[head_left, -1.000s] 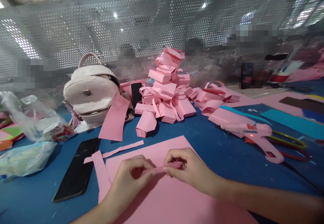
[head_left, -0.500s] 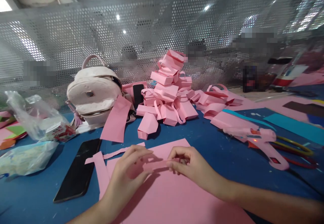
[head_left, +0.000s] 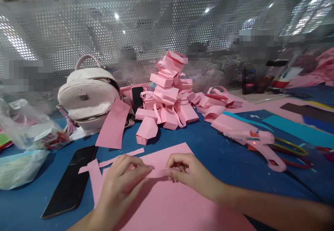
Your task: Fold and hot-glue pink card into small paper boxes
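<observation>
Between my two hands is a short pink paper strip (head_left: 158, 173), held over a large pink paper sheet (head_left: 177, 203). My left hand (head_left: 125, 178) pinches the strip's left end, thumb and fingers together. At the other end my right hand (head_left: 186, 170) grips it between thumb and curled fingers. The strip's ends are hidden by my fingers. Narrow pink paper offcuts (head_left: 95, 175) lie beside my left hand, partly on the phone's edge.
A black phone (head_left: 70, 182) lies at left, near a white backpack (head_left: 90, 92) and plastic bags (head_left: 23, 168). Small pink paper bags (head_left: 168, 95) are piled at the back. At right rest a pink glue gun (head_left: 257, 142) with its cord and a blue paper strip (head_left: 300, 130).
My left hand has closed on the strip's left end; its fingers were apart before. The right hand keeps its grip. The whole view has shifted slightly, moving things left in the picture.
</observation>
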Motion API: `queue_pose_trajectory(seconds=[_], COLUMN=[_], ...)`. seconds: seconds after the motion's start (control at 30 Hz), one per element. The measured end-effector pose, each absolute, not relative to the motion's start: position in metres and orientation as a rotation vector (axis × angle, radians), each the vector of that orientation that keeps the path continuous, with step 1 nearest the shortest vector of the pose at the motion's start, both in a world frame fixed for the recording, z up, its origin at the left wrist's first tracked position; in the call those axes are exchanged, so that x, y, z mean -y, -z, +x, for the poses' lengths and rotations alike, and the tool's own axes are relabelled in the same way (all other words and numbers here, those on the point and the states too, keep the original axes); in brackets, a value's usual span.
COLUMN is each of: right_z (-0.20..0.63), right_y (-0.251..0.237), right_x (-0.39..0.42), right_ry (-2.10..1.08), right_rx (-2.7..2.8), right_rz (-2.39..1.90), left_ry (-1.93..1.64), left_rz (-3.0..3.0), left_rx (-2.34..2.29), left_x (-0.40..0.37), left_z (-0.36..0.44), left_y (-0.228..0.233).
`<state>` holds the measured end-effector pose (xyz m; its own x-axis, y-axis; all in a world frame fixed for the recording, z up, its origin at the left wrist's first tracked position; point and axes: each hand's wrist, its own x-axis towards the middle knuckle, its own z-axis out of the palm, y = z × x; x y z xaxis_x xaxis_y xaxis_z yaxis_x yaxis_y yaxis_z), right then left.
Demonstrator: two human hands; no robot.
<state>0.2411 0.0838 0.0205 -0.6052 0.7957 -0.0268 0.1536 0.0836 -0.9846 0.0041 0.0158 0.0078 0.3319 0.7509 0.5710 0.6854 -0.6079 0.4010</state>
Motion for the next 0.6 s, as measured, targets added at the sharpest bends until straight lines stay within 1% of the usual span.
queue_pose_trajectory(seconds=[0.2,0.6], right_z=[0.2412,0.2429], right_y=[-0.0205,-0.0185], right_x=[-0.0834,-0.0797], right_ry=[-1.500,-1.196], right_rx=[1.975,2.067], right_rz=[-0.951,-0.865], left_ry=[-1.137,-1.150], left_rz=[2.383,2.274], left_rx=[-1.328,-1.411], left_x=[-0.0161,-0.0140], left_z=[0.0011,0.0037], left_y=[-0.0035,-0.0063])
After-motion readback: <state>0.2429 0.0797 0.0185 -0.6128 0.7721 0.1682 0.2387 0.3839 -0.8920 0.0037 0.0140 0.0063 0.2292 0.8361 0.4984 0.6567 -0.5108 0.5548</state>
